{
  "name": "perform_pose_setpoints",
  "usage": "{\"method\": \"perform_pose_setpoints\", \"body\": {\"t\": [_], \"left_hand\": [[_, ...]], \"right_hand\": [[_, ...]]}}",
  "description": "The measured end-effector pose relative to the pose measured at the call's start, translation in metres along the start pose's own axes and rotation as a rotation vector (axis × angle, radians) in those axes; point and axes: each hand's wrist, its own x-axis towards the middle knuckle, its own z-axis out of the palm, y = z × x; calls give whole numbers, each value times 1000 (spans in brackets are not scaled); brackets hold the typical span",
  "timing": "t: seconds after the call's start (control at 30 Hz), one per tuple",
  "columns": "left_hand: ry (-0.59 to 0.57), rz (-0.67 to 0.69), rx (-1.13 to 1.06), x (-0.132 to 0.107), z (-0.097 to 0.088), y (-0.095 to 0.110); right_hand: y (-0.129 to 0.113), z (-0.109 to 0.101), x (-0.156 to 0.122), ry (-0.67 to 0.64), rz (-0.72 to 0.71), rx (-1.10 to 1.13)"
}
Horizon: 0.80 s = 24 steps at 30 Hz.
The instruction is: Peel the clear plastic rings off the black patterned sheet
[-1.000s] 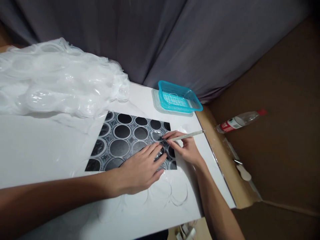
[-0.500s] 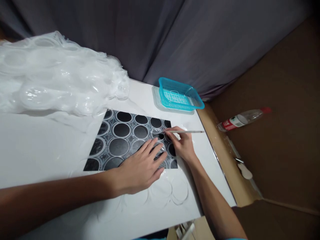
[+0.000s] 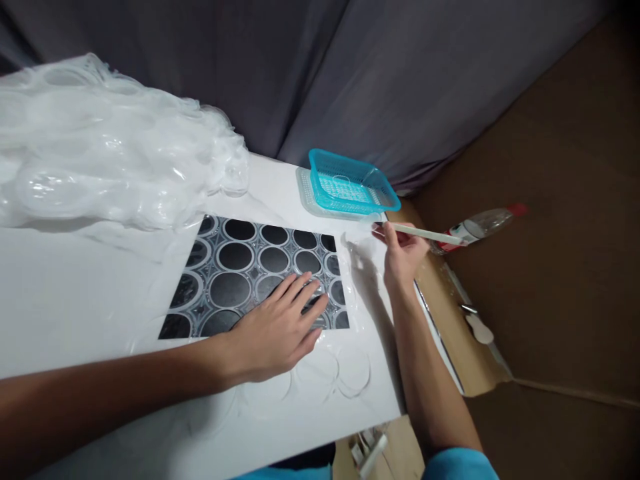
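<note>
A black sheet (image 3: pixel 235 256) lies flat on the white table. Over it, and past its edges, spreads clear plastic with rows of pale ring outlines (image 3: pixel 230 291). My left hand (image 3: pixel 277 327) rests palm down on the plastic with its fingers spread. To the right, raised beside the blue basket, my right hand (image 3: pixel 404 257) is closed around a slim pale stick-like tool (image 3: pixel 425 233). The tool's dark tip points left, near the basket's front corner. Something pale and see-through shows at that tip, too faint to name.
A heap of clear plastic with round shapes (image 3: pixel 115 147) fills the back left. The blue basket (image 3: pixel 353 200) stands on a pale perforated tray (image 3: pixel 307 200). At the right are a clear bottle with a red cap (image 3: pixel 483 225), a white-handled item (image 3: pixel 480 329) and a brown cardboard wall (image 3: pixel 565 280).
My right hand has lifted off the sheet with the pale tool and moved right and back, beside the basket. My left hand stays on the plastic. The view has shifted slightly.
</note>
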Motion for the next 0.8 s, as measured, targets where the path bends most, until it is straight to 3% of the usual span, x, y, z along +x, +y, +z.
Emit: {"method": "perform_pose_setpoints", "body": {"t": [0.07,0.1,0.2,0.33,0.47,0.6,0.8], "left_hand": [[4,19,3,0,-1,0],[3,24,4,0,-2,0],[8,30,6,0,-3,0],[17,35,17,0,-2,0],[33,29,34,-1,-1,0],[25,15,39,-1,-1,1],[8,6,28,0,-3,1]], "right_hand": [[-10,-25,5,-61,-168,-321],[-15,-36,5,-155,-219,-450],[-23,-51,0,-407,-301,-638],[-34,-25,-23,-486,-239,-329],[-46,14,-53,-747,-97,-12],[-49,30,-70,-849,-62,23],[-48,32,-72,-922,-83,-60]]}}
